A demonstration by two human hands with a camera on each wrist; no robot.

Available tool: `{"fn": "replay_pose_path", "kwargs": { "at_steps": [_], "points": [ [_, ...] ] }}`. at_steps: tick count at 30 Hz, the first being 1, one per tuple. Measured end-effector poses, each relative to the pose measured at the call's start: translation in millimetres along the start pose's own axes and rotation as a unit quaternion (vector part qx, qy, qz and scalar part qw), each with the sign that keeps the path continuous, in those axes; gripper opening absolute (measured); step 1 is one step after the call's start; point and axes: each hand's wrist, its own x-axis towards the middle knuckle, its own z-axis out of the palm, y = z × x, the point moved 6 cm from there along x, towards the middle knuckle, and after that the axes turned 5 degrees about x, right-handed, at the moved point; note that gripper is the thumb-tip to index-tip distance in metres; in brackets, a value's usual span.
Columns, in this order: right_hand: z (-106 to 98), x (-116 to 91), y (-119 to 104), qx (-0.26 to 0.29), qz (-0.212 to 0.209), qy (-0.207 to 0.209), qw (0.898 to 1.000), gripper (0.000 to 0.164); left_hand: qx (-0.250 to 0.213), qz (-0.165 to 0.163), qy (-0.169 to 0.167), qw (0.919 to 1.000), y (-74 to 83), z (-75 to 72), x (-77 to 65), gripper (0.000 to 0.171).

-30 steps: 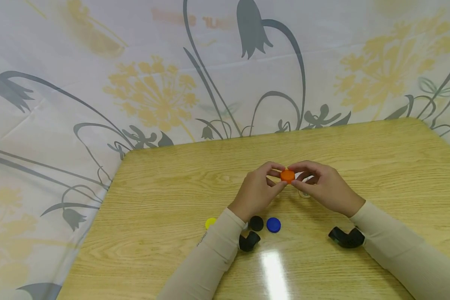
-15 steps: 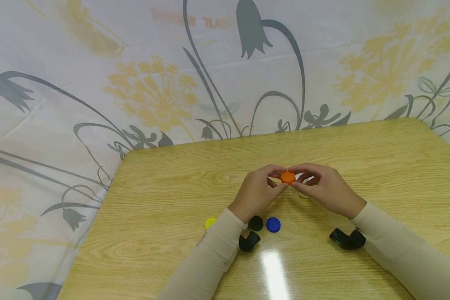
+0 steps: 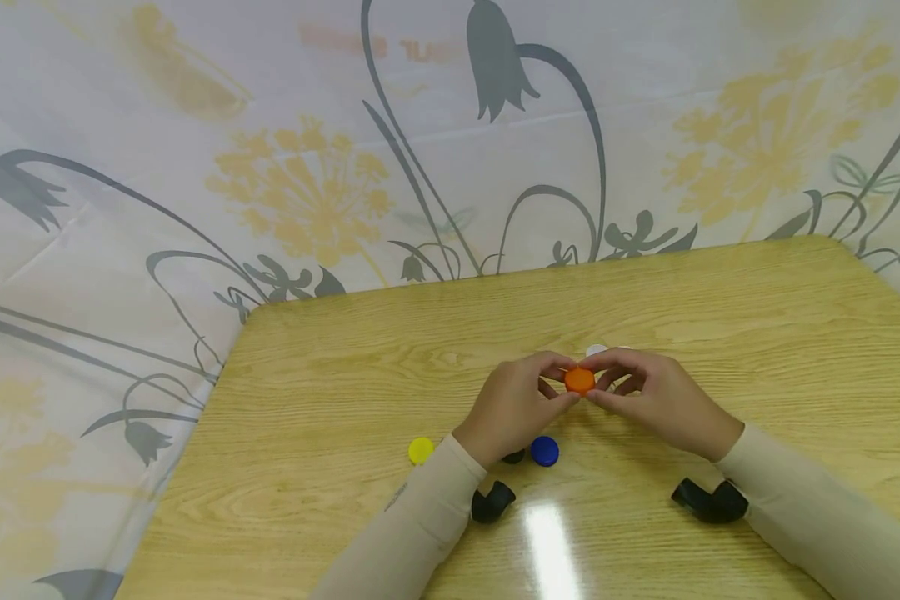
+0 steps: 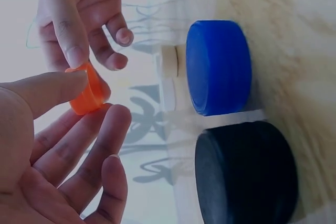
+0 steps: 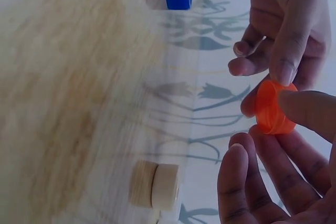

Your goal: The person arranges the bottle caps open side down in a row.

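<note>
Both hands pinch one orange bottle cap (image 3: 580, 381) between thumbs and fingertips, holding it up over the table. The left hand (image 3: 506, 404) has it from the left and the right hand (image 3: 656, 396) from the right. In the left wrist view the orange cap (image 4: 92, 98) stands on edge between the two thumbs. The right wrist view shows the hollow inside of the cap (image 5: 269, 109). On the table near the left wrist lie a blue bottle cap (image 3: 545, 451) and a black bottle cap (image 4: 247, 174); the left wrist partly hides the black one in the head view.
A yellow cap (image 3: 421, 451) lies left of the left sleeve. Just beyond the right fingers is a white cap (image 3: 596, 351); a cream cap (image 5: 165, 187) shows in the right wrist view. Black curved pieces (image 3: 492, 502) sit at both sleeves. A printed curtain (image 3: 450, 150) backs the wooden table.
Both hands have come nearer to the person with the orange cap still pinched between them. The white cap beyond them now shows, while the left wrist covers more of the black cap.
</note>
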Motion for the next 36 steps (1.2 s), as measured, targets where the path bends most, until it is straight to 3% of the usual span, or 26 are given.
{"fn": "replay_pose_path", "kwargs": {
  "at_steps": [16,21,28,36],
  "points": [
    [13,-14,-3,0.022,-0.026,-0.036,0.999,0.025,0.001,-0.029,-0.038,0.9989,-4.0,7.4,-19.6,0.031],
    [18,-18,0,0.036,-0.01,-0.061,0.997,0.025,0.037,-0.013,-0.049,0.998,-3.9,9.3,-24.5,0.027],
    [22,-23,4,0.037,-0.004,-0.095,0.995,0.024,0.116,0.034,-0.048,0.9914,-1.0,11.5,-27.7,0.024],
    [25,-23,7,0.042,0.004,-0.116,0.992,0.024,0.153,0.036,-0.054,0.9861,-1.8,13.3,-27.4,0.027]
  ]
}}
